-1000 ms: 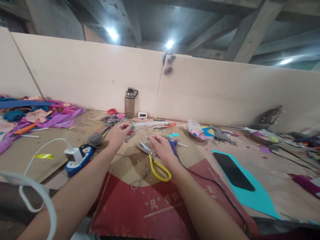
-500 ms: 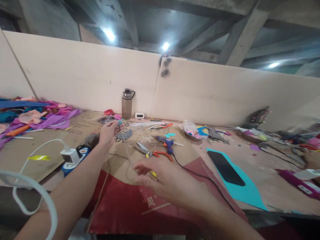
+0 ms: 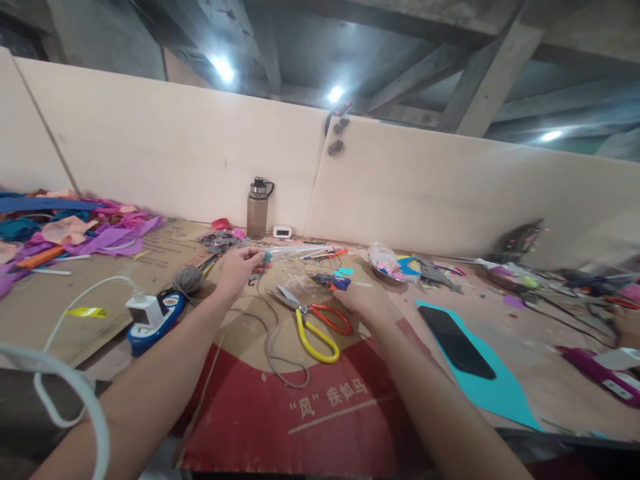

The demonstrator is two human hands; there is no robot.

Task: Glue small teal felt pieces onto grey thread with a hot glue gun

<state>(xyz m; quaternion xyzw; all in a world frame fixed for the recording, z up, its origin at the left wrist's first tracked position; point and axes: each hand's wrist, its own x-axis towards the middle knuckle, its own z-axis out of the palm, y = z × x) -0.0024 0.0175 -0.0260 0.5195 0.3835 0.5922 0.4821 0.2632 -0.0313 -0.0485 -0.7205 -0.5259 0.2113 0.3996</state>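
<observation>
Teal piece (image 3: 267, 256) sits pinched in the left hand (image 3: 245, 265)

Person's L hand (image 3: 239, 270) pinches a small teal piece (image 3: 267, 256); R hand (image 3: 359, 299) is on the blue glue gun (image 3: 341, 284). Scissors (image 3: 303, 309) w/ yellow & red handles lie open on cardboard (image 3: 225, 413) btwn the forearms, grey yarn (image 3: 271, 343) just beside. Phone (image 3: 456, 341) sits on a teal sheet (image 3: 517, 403), R side; water bottle (image 3: 257, 215) upright nr the back panel (image 3: 200, 153).
</observation>
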